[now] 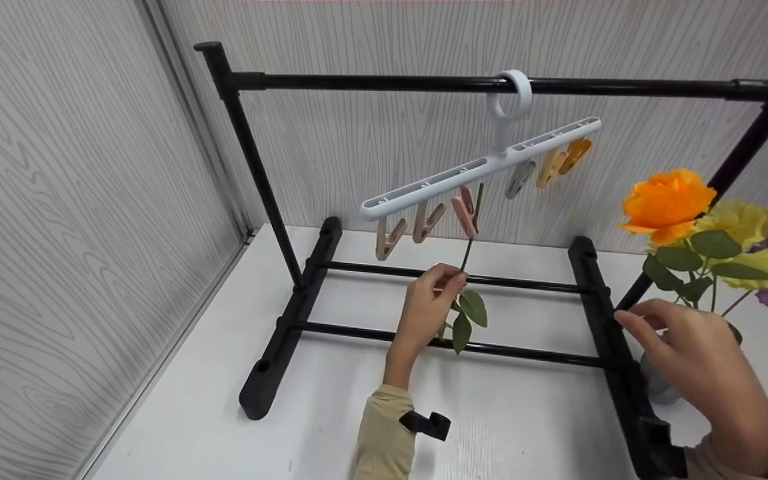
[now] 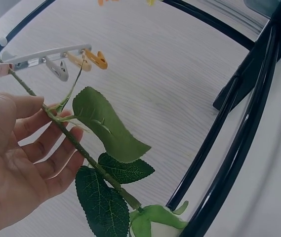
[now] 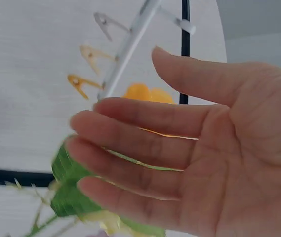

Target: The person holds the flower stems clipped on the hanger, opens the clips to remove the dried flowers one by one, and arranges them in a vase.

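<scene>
A white clip hanger hangs by its ring from a black rack. My left hand pinches the green stem of an artificial flower between thumb and fingertips. The stem's bare end rises beside the hanger's pink clip, within its jaws in the head view. Leaves hang below my fingers, and green sepals point downward; the bloom is mostly out of view. My right hand is raised at the right, fingers loosely extended and holding nothing, as the right wrist view confirms.
Brown clips hang left of the pink one; grey, yellow and orange clips hang right. An orange flower with yellow and purple ones stands in a grey vase. The rack's black bars cross low over the white table.
</scene>
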{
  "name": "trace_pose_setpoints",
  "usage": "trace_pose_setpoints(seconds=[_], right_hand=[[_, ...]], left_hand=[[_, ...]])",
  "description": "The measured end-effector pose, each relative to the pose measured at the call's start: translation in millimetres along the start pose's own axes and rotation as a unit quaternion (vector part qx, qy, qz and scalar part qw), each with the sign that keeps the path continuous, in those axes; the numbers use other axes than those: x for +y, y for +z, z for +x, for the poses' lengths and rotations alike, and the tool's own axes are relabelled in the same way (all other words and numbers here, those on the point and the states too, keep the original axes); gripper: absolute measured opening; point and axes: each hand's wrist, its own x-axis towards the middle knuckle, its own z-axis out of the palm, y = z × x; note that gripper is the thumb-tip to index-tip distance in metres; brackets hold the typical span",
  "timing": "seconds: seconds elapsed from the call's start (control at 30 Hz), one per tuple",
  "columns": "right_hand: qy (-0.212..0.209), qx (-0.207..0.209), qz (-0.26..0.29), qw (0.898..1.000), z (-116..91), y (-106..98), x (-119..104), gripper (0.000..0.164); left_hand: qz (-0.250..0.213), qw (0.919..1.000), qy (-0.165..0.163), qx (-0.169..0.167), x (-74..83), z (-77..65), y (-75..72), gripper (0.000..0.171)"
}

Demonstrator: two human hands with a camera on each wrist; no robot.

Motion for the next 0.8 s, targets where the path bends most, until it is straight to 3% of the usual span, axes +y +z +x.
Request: trace_pose_setpoints(seconds=[0.17,0.3,0.53,0.67,0.8], right_hand=[[-0.061,0.077,0.055,0.994,14,20,-28,0.014],[-0.096,0.137,0.11,0.98,27,34,-48,0.007],[-0.099,0.207,0.199,0.953,46,51,-70,0.007],[-0.099,0.215,0.292,0.927,53,59,-80,0.01],[-0.102,0.214,0.406,0.883,58,64,-87,0.013]], left_hand=[[0.019,0.9998,0.005,0.002,1.9,-0.8,-0.1,0.025],[0.021,0.9997,0.005,0.011,2.2,-0.6,1.8,0.022],[0.017,0.9996,0.0,0.021,3.0,-1.4,10.5,0.022],[0.013,0.9994,-0.006,0.031,3.6,-3.7,16.3,0.02],[0.008,0.9993,-0.01,0.035,5.4,-5.9,21.1,0.018]])
